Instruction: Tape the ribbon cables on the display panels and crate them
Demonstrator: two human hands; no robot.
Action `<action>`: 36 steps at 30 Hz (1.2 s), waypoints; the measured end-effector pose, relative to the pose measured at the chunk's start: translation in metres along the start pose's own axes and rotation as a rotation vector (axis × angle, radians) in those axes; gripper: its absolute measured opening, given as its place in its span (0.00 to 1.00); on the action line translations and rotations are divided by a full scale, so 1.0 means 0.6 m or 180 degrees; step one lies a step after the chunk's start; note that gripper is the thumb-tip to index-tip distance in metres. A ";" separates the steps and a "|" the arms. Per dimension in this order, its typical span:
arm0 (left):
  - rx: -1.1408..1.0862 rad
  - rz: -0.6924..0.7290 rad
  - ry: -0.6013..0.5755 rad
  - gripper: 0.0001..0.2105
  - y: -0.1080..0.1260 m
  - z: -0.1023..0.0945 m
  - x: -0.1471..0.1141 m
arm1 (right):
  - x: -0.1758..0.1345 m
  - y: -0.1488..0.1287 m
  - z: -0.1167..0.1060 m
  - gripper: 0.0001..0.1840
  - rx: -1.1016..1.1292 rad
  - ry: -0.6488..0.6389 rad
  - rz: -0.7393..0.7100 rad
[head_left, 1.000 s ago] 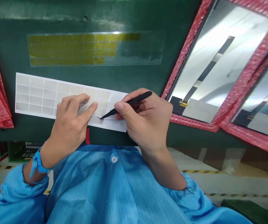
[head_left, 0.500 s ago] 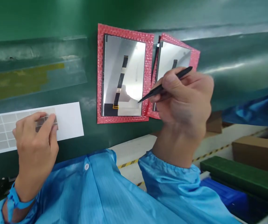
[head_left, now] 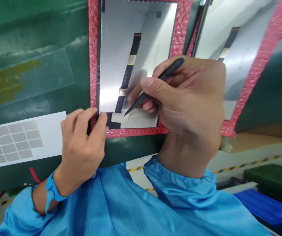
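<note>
My right hand (head_left: 187, 105) grips black tweezers (head_left: 153, 87) in a pen-like hold. Their tips touch or hover at a small pale sticker (head_left: 118, 117), which lies over the lower end of a dark flex cable (head_left: 128, 70). That cable runs up the silvery back of a display panel (head_left: 116, 36). At the panel's lower left corner, my left hand (head_left: 83, 144) is closed, with the index finger on the black strip and the thumb by the front edge. The thumb's contact underneath is hidden.
Pink bubble wrap (head_left: 180, 36) lies under the panel. A second display panel (head_left: 244, 52) on bubble wrap is at the right. A white sheet of grey stickers (head_left: 51, 137) lies left, below a clear film (head_left: 59, 70) on the green mat. A blue bin (head_left: 266, 203) stands lower right.
My left hand has moved right from the sticker sheet to the panel's corner. The tweezers' tips have moved left to the cable end, where a pale sticker now shows. The view has come closer.
</note>
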State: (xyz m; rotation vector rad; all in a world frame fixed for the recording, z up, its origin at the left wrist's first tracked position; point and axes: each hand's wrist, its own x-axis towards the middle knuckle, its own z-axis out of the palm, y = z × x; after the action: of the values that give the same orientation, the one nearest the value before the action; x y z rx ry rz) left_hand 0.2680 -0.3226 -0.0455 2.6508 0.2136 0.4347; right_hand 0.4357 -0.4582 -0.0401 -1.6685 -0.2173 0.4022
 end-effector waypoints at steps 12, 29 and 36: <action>-0.0109 0.0029 -0.0116 0.15 0.001 -0.004 0.003 | 0.001 -0.014 -0.001 0.20 -0.0223 0.0014 0.0057; -0.0049 0.0058 -0.0027 0.13 0.000 0.002 -0.009 | 0.001 -0.026 0.002 0.14 -0.0666 -0.0147 0.0135; -0.0093 0.0033 0.0054 0.12 0.003 0.002 -0.005 | 0.000 -0.027 0.011 0.11 -0.0711 -0.0046 0.0183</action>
State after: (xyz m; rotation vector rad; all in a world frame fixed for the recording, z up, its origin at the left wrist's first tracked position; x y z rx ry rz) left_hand 0.2657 -0.3252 -0.0467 2.6217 0.1974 0.4606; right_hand 0.4344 -0.4503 -0.0249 -1.8951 -0.2321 0.4462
